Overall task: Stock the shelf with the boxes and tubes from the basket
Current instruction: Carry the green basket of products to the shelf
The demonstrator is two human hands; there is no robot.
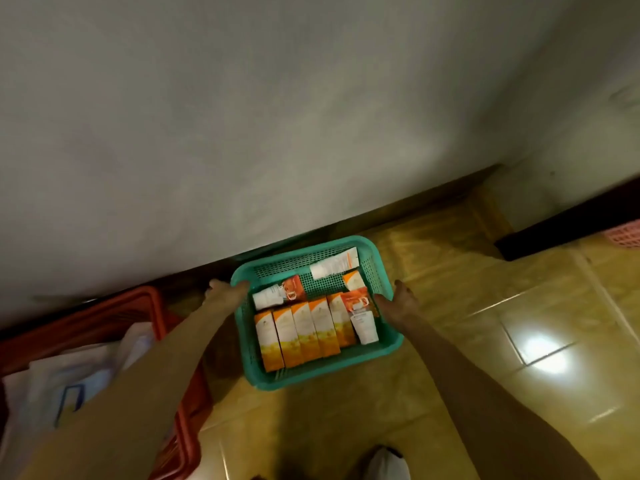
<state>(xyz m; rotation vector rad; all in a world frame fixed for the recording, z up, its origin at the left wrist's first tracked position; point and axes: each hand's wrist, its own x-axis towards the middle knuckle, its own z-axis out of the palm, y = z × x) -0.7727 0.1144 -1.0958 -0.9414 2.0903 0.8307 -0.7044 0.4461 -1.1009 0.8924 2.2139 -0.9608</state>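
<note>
Hands are gripping the green basket [388, 348] on the tiled floor [485, 306] beside the wall: left hand [227, 293] curling over its left rim, right hand [398, 299] over its right rim, with orange-white boxes [301, 332] and white tubes [334, 263] lying inside, red crate [145, 306] sitting leftward.

the pink crate [627, 237] is cut by the right edge; box [301, 327] print is blurred.
</note>
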